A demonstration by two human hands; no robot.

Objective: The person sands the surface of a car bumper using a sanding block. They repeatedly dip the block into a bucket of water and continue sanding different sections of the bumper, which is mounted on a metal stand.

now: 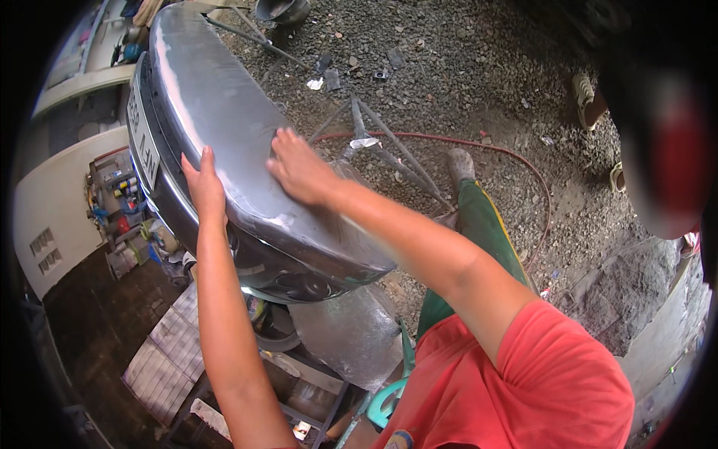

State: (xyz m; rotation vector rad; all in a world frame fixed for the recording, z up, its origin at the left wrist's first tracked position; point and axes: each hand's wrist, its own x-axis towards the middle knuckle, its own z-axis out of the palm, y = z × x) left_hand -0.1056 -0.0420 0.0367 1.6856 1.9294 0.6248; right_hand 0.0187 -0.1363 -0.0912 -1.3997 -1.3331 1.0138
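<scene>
A grey car bumper (213, 90) with pale, scuffed patches along its ridge lies in front of me, slanting from the upper left toward the lower middle. A licence plate (142, 138) is fixed on its darker left face. My left hand (206, 191) rests against the ridge near the plate, thumb and fingers spread apart. On the dull grey upper surface lies my right hand (301, 170), flat, with its fingers stretched out. Nothing shows in either hand; what may be under the right palm is hidden.
Metal stand legs (389, 153) rise beside the bumper. A red hose (535, 172) curves across the gravel (464, 67). A dark bucket (283, 10) stands at the top. Shelves with clutter (123, 202) are at the left, and a second person's foot (585, 101) is at the right.
</scene>
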